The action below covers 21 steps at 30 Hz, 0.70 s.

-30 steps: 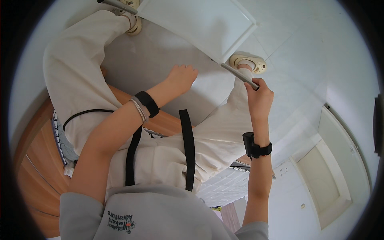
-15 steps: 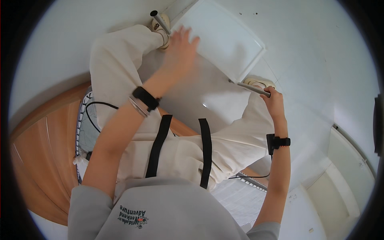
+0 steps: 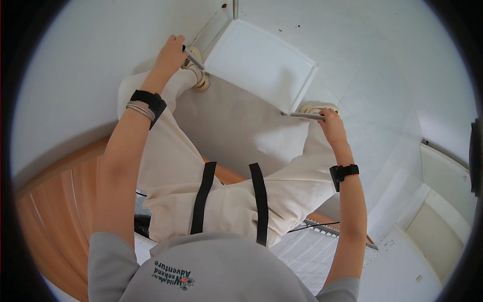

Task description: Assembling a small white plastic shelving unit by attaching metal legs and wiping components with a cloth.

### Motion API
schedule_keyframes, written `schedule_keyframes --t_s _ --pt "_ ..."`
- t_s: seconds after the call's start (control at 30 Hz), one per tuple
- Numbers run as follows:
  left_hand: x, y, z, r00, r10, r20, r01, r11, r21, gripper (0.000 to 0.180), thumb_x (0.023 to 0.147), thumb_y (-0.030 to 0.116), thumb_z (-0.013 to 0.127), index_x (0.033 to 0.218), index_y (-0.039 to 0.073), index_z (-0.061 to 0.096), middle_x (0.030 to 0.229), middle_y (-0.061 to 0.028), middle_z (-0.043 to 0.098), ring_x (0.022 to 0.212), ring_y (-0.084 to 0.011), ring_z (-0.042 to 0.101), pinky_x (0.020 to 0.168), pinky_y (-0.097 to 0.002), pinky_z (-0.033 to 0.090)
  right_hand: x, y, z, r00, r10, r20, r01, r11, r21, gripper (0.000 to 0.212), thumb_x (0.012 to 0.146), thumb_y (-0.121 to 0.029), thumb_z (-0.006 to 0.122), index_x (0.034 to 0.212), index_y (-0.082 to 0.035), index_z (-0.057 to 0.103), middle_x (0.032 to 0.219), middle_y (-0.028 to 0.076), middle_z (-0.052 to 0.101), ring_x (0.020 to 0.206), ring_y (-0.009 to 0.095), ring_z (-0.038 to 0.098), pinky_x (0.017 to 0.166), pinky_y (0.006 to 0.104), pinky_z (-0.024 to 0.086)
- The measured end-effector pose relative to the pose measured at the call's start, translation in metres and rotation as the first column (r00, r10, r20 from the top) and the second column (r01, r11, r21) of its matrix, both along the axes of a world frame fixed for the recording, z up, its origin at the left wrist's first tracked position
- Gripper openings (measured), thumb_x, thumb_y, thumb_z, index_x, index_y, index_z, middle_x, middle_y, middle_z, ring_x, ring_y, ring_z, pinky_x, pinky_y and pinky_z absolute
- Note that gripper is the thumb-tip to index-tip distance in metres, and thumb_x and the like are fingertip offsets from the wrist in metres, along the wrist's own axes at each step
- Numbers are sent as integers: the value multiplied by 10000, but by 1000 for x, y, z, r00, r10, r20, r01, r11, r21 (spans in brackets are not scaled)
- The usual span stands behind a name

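A white rectangular panel (image 3: 251, 65) with a raised rim lies low between my feet, and grey metal tubes stand up from its corners. My left hand (image 3: 172, 50) is closed round the dark-capped top end of the left near tube (image 3: 196, 61). Fingers of my right hand (image 3: 332, 124) wrap the upper end of the right near tube (image 3: 304, 116). A further tube (image 3: 235, 9) rises at the far corner, with nothing holding it.
My cream shoes (image 3: 201, 83) stand close to the panel's near corners. White wall (image 3: 75, 65) rises at the left. Beneath and behind me are an orange-brown wooden surface (image 3: 60, 211) and a white quilted pad (image 3: 322, 249). Pale boxy units (image 3: 437, 216) stand at the right.
My left hand has moved left from above the panel's near edge and taken hold of the left tube. The right hand keeps its grip; the panel sits slightly lower and further left in view.
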<state>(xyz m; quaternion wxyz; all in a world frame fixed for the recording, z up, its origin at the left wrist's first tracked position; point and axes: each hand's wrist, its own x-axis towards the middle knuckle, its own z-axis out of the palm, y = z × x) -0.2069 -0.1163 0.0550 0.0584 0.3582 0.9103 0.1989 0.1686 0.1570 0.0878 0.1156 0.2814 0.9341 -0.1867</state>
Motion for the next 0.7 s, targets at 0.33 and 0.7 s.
schedule_keyframes --t_s 0.33,0.7 --pt "71 -18 -3 989 85 119 -86 996 9 200 658 39 576 808 12 447 837 -164 425 805 -349 493 651 -398 412 3 53 -13 996 -79 -47 81 996 23 184 682 -11 611 852 -14 543 870 119 558 820 311 549 688 383 453" --pt "104 -21 17 934 -22 356 118 960 -252 233 694 3 524 907 -10 430 706 -233 530 697 -397 516 616 -426 401 -39 73 2 987 151 59 -146 985 -87 185 666 11 590 847 -16 564 872 114 573 793 299 560 676 359 458"
